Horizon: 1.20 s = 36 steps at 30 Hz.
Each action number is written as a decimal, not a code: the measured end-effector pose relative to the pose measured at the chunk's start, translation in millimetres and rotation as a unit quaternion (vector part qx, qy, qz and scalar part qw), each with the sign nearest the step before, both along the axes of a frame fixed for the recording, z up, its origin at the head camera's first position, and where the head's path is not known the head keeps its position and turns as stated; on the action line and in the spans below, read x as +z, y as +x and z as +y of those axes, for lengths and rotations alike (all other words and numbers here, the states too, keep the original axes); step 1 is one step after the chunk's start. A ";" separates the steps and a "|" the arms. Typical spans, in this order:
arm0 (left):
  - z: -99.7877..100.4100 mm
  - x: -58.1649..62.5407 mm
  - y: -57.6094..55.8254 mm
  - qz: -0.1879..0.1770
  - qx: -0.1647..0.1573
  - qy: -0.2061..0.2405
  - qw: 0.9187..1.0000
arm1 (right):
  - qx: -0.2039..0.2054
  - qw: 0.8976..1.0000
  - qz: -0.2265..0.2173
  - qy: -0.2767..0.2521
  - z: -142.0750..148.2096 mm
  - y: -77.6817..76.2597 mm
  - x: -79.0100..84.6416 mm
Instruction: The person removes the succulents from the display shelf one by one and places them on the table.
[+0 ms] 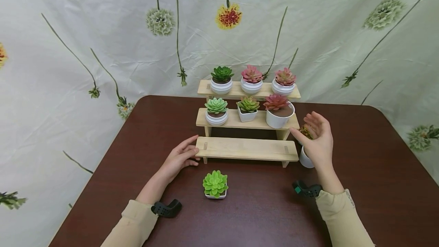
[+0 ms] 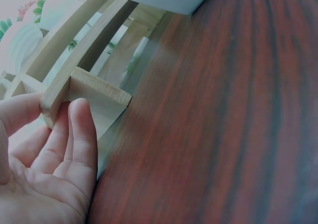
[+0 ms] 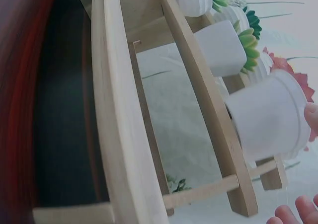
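A three-tier wooden plant stand (image 1: 247, 149) stands at the middle of the table. My left hand (image 1: 176, 158) grips the left end of its lowest shelf; in the left wrist view, fingers (image 2: 82, 129) curl under the board end. To the right of the stand, my right hand (image 1: 320, 144) is held up with fingers loosely curved and nothing between them. Nearest it on the middle shelf is a red succulent in a large white pot (image 1: 279, 119), also seen in the right wrist view (image 3: 268, 119). Partly hidden behind that hand is another potted succulent (image 1: 305, 159).
On the middle shelf also sit a pale green succulent (image 1: 216, 106) and a square-potted one (image 1: 247, 115). The top shelf carries a dark green succulent (image 1: 222, 74) and two pink ones (image 1: 252, 74). A bright green succulent (image 1: 215, 183) stands before the stand on the dark table (image 1: 260, 209).
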State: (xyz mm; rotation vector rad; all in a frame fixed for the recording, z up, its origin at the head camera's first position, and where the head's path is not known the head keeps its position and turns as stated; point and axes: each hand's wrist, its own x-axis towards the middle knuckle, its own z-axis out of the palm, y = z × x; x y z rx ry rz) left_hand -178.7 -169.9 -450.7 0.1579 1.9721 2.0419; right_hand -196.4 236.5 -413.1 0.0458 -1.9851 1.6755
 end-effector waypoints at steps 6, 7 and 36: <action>0.6 0.3 -0.1 -0.001 0.002 -0.002 1.000 | 0.016 0.999 -0.044 0.008 -31.1 16.7 37.6; 0.5 0.4 0.0 -0.001 0.002 -0.002 1.000 | 0.020 0.999 -0.044 0.008 -32.4 15.2 37.3; 0.6 0.8 0.4 0.000 0.000 0.005 1.000 | 0.016 0.999 -0.029 0.041 -56.2 -5.6 29.8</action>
